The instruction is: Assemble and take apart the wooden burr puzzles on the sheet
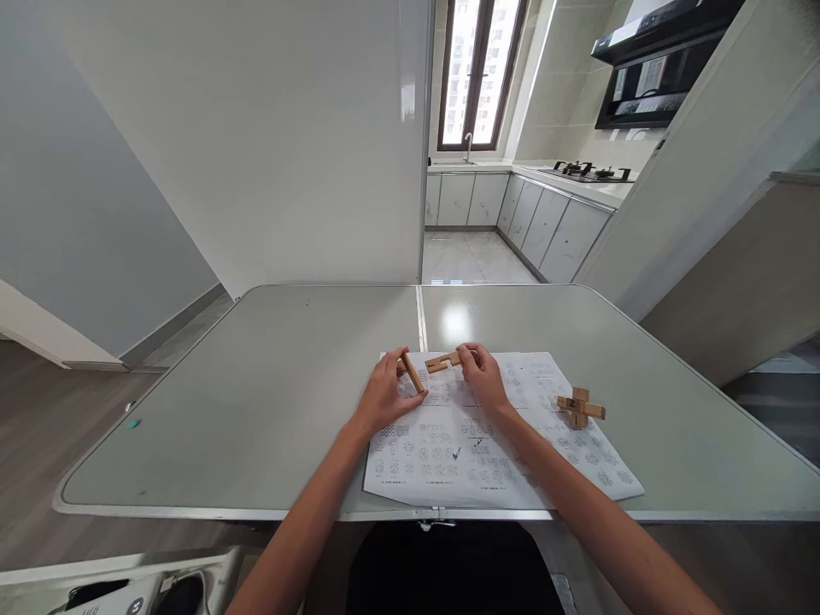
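My left hand [386, 389] grips a slim wooden puzzle piece [413, 373] between thumb and fingers, tilted over the printed sheet. Pinched in my right hand [482, 376] is a notched wooden puzzle piece [439, 364], with a dark mark near its left end. The two pieces are close together but apart. Beneath both hands lies a large paper sheet [442, 491] printed with many small diagrams. An assembled wooden burr puzzle [580, 407], marked with a dark "2"-like sign, rests on the sheet's right side.
A grey folding table [256, 410] with a metal rim and a centre seam carries everything. Near its left edge is a small green bit [133, 424]. A box [211, 568] of items stands below at left. Behind are a white wall panel [288, 154] and a kitchen.
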### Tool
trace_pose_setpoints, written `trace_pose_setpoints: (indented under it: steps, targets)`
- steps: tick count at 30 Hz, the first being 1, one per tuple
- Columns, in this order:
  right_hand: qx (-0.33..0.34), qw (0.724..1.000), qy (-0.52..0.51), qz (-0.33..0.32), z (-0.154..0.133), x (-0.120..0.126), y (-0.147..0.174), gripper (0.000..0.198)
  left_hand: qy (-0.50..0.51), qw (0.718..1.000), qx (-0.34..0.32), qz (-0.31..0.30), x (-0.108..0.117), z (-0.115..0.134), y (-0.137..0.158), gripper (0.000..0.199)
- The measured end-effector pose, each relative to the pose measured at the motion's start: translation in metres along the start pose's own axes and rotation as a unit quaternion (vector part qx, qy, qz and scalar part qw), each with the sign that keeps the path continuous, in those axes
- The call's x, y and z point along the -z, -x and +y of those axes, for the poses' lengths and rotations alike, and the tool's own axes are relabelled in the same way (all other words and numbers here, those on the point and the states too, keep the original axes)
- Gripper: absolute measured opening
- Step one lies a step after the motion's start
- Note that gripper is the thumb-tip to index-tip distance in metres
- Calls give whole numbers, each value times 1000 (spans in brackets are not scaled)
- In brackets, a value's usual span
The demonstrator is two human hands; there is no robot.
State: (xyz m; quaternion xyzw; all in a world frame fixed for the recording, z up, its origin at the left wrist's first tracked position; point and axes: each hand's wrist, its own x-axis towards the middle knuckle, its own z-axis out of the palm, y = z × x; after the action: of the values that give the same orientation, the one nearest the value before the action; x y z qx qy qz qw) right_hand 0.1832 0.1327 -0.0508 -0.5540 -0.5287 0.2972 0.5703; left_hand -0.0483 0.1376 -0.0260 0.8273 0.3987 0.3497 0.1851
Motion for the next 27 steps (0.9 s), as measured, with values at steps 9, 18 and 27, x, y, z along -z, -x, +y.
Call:
trace_pose_setpoints:
  steps: [9,18,27]
  targets:
    - [-28,999,44,15,0,2,3,45,-11,997,-47,-60,9,9,-1,85]
    - [-14,997,81,-4,-5,2,4,42,-4,992,-80,-95,9,13,0,90]
    - [26,989,126,-71,-10,0,10,41,-49,996,-58,-53,14,-2,0,84]
